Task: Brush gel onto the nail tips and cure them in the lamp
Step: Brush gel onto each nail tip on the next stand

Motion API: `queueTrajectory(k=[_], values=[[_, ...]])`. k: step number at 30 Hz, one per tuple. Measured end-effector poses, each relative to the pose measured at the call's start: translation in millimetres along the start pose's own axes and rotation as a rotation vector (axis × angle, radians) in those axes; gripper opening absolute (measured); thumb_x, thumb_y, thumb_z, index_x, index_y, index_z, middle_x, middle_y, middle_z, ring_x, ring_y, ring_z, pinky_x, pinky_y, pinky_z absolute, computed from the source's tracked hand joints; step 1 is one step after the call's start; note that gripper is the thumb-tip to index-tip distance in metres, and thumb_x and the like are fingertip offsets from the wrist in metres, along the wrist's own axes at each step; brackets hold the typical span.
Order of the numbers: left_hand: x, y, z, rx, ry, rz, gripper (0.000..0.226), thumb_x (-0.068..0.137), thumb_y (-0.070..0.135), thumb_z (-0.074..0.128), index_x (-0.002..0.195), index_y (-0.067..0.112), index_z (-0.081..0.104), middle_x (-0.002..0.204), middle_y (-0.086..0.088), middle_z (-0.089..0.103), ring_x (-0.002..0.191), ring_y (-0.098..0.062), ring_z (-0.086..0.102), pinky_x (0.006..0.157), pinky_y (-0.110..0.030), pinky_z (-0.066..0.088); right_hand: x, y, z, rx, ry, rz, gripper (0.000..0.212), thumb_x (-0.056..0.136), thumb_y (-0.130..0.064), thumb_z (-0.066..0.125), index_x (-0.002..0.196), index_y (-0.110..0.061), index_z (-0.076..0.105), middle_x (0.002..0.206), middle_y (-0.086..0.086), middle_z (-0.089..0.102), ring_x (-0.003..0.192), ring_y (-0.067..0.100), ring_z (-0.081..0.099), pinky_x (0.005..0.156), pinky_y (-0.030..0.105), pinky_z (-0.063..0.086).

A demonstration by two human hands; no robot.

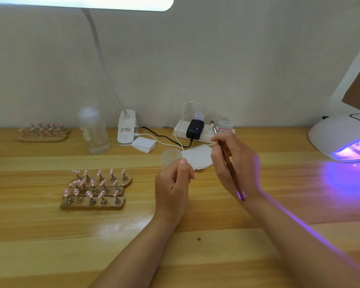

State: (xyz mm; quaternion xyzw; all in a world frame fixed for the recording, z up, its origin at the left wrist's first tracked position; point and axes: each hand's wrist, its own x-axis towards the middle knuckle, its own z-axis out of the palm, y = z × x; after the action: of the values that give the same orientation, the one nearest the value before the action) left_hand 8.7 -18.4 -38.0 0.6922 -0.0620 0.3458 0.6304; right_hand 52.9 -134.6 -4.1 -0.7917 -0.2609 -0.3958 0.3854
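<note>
At centre frame our right hand [235, 165] grips the brush [230, 163] while our left hand [173, 183] pinches a white wipe [197, 157], lamp [341, 138] glowing at right.

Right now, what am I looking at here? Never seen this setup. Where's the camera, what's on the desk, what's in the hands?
There is no robot: a person works with two bare hands. The one picture comes from a camera on the person's head, looking forward and down at a wooden desk.

The right hand holds a brown brush, handle end toward the camera. The left hand pinches the corner of a white wipe, beside a small clear cup.

Left of the hands stand three wooden holders with pink nail tips on metal stems; another set sits further back. At far right a white curing lamp glows purple. Along the wall: a clear bottle, a desk lamp base, a pad stack and a power strip.
</note>
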Motion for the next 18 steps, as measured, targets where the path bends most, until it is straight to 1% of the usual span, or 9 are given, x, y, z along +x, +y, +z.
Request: queueTrajectory(k=[2,4,7,8,10,12,14,16,18], values=[[5,10,-1,-0.01,0.025,0.003,0.035,0.084,0.033,0.039,0.052,0.022,0.047,0.043,0.007,0.043,0.043,-0.004,0.037,0.047,-0.014,0.03,-9,-21,17,0.282,0.084,0.2,0.015,0.088,-0.029,0.041,0.089,-0.037,0.053,0.068,-0.017,0.058,0.062,0.001,0.054,0.056,0.014,0.041],[20,30,-8,-0.045,0.06,0.025,0.034,0.087,0.022,0.038,0.054,0.019,0.048,0.043,0.007,0.042,0.043,-0.003,0.035,0.045,-0.015,0.029,-15,-39,31,0.437,0.094,0.271,0.017,0.091,-0.035,0.036,0.091,-0.042,0.051,0.077,-0.016,0.063,0.063,0.002,0.056,0.059,0.018,0.045],[52,63,-43,-0.019,0.076,0.155,0.027,0.088,0.02,0.037,0.066,0.021,0.053,0.046,0.008,0.045,0.041,-0.003,0.036,0.041,-0.013,0.027,-26,-52,43,0.492,-0.042,0.243,0.02,0.093,-0.042,0.032,0.09,-0.045,0.052,0.077,-0.016,0.066,0.059,0.004,0.057,0.058,0.016,0.044],[61,70,-61,0.044,0.075,0.179,0.023,0.087,0.021,0.038,0.07,0.024,0.054,0.049,0.009,0.049,0.042,-0.003,0.038,0.04,-0.013,0.028,-32,-54,45,0.486,-0.105,0.221,0.021,0.093,-0.045,0.031,0.089,-0.045,0.052,0.074,-0.015,0.066,0.059,0.004,0.057,0.058,0.018,0.045],[74,75,-102,0.236,0.074,0.139,0.018,0.082,0.022,0.04,0.077,0.031,0.055,0.058,0.012,0.056,0.046,-0.003,0.041,0.042,-0.015,0.031,-40,-55,48,0.475,-0.222,0.182,0.022,0.092,-0.047,0.033,0.085,-0.043,0.053,0.069,-0.013,0.064,0.06,0.001,0.057,0.059,0.022,0.047],[80,69,-142,0.498,0.04,0.01,0.019,0.083,0.017,0.044,0.087,0.031,0.055,0.077,0.01,0.06,0.057,-0.004,0.046,0.051,-0.019,0.036,-45,-57,50,0.441,-0.284,0.099,0.024,0.091,-0.042,0.038,0.083,-0.032,0.058,0.067,-0.011,0.063,0.06,0.001,0.055,0.058,0.024,0.048],[82,55,-180,0.773,-0.012,-0.213,0.024,0.086,0.002,0.047,0.101,0.021,0.054,0.096,-0.004,0.058,0.071,-0.011,0.048,0.056,-0.024,0.036,-45,-58,53,0.382,-0.286,-0.001,0.026,0.09,-0.034,0.046,0.08,-0.016,0.063,0.066,-0.009,0.061,0.058,0.004,0.054,0.055,0.025,0.047],[76,43,-213,0.978,-0.13,-0.496,0.034,0.082,-0.008,0.049,0.111,0.011,0.053,0.099,-0.009,0.054,0.082,-0.02,0.048,0.06,-0.03,0.036,-44,-59,56,0.326,-0.305,-0.06,0.021,0.086,-0.03,0.055,0.078,-0.013,0.063,0.067,-0.013,0.058,0.058,0.004,0.054,0.055,0.021,0.046],[66,34,-233,1.09,-0.315,-0.726,0.035,0.079,-0.007,0.054,0.11,0.008,0.052,0.09,-0.005,0.053,0.084,-0.023,0.05,0.068,-0.03,0.038,-45,-59,58,0.29,-0.387,-0.077,0.014,0.082,-0.027,0.064,0.078,-0.014,0.063,0.07,-0.013,0.06,0.062,0.003,0.056,0.058,0.021,0.047]])
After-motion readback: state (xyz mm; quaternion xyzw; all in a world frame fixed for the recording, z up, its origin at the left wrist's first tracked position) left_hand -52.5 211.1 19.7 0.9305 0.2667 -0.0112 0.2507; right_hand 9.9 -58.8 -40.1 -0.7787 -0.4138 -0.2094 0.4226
